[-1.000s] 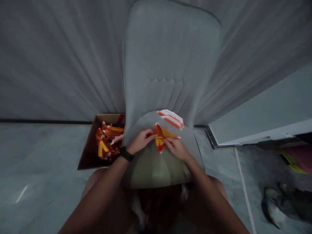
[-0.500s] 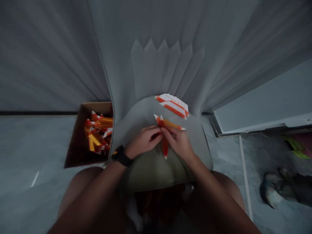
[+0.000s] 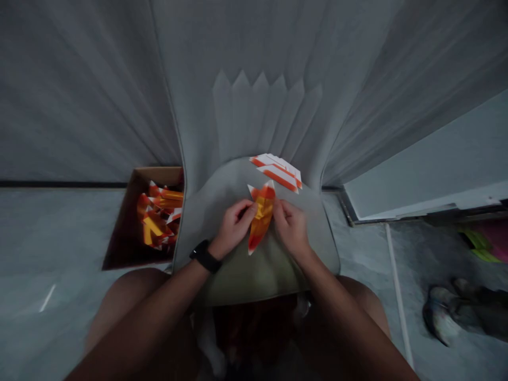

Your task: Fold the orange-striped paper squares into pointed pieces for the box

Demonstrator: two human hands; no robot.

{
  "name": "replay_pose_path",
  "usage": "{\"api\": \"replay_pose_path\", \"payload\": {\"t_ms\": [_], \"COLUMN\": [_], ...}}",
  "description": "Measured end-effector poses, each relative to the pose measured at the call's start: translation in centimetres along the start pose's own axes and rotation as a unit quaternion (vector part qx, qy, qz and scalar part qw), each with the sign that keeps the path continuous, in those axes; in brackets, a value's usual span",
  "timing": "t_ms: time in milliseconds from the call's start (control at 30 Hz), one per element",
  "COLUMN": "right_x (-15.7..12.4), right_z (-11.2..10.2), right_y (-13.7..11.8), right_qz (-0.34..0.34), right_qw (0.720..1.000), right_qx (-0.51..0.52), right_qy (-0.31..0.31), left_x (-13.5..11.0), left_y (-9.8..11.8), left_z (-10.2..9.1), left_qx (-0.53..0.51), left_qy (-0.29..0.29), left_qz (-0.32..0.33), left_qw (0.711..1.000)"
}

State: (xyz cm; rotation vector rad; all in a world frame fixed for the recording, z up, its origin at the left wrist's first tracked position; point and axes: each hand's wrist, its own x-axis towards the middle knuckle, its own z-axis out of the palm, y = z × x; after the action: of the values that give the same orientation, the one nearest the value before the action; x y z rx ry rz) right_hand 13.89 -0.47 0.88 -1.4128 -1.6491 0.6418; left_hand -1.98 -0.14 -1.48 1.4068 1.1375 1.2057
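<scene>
Between my hands is a folded orange and gold paper piece (image 3: 262, 214) with white pointed tips, held over the chair seat. My left hand (image 3: 237, 221) pinches its left side between thumb and fingers. On the other side, my right hand (image 3: 292, 225) has its fingers closed at the paper's right edge; the exact grip there is partly hidden. Just beyond lies a fanned pile of white and orange paper strips (image 3: 280, 172) on the seat.
The grey chair (image 3: 194, 222) has a tall backrest. Left of it, a cardboard box (image 3: 119, 238) on the floor holds several folded orange and gold papers (image 3: 154, 225). A shoe (image 3: 440, 315) and a white panel (image 3: 428, 159) are at right.
My hands have moved apart from being together at the paper's middle. The crossed paper now shows a broad gold and orange face, with its right-pointing arm no longer visible.
</scene>
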Motion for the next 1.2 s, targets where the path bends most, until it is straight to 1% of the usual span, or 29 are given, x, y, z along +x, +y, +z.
{"api": "replay_pose_path", "payload": {"t_ms": [67,167,300,433,567,633,700,800,867,967,1100,1200], "right_x": [0.1,0.4,0.5,0.2,-0.3,-0.3,-0.2,0.1,0.4,0.9,1.6,1.8], "right_z": [0.3,0.7,1.1,1.3,1.3,1.2,1.0,0.7,0.4,-0.4,-1.2,-1.2], "right_y": [0.0,0.3,0.7,0.7,0.8,0.9,1.0,1.2,1.3,1.7,2.4,2.3], "right_qz": [-0.007,-0.007,0.011,0.012,0.027,0.034,0.033,0.024,0.017,0.002,-0.010,-0.015], "right_qw": [1.000,1.000,1.000,0.998,0.995,0.995,0.997,0.997,0.996,0.996,0.994,0.991], "right_qx": [0.004,0.003,0.011,0.033,0.052,0.047,0.019,-0.032,-0.050,-0.032,0.035,0.080], "right_qy": [0.010,0.008,-0.023,-0.059,-0.084,-0.086,-0.072,-0.059,-0.065,-0.087,-0.102,-0.106], "left_x": [0.1,0.3,0.5,0.7,1.0,1.0,0.9,0.4,0.1,0.2,0.8,1.2], "left_y": [-0.1,-0.3,-0.6,-0.8,-1.0,-1.0,-0.9,-0.6,-0.4,-0.6,-1.0,-0.9], "left_z": [-0.1,-0.2,-0.4,-0.6,-0.7,-0.7,-0.7,-0.5,-0.3,-0.2,-0.5,-0.7], "left_qx": [-0.025,-0.029,0.008,0.027,0.039,0.054,0.096,0.167,0.177,0.135,0.055,0.018], "left_qy": [0.006,0.006,0.026,0.030,0.049,0.055,0.043,-0.008,-0.040,-0.058,-0.056,-0.057], "left_qz": [-0.016,-0.013,0.009,0.024,0.034,0.036,0.041,0.063,0.069,0.041,0.013,0.004], "left_qw": [1.000,0.999,1.000,0.999,0.997,0.996,0.994,0.984,0.981,0.988,0.997,0.998]}}
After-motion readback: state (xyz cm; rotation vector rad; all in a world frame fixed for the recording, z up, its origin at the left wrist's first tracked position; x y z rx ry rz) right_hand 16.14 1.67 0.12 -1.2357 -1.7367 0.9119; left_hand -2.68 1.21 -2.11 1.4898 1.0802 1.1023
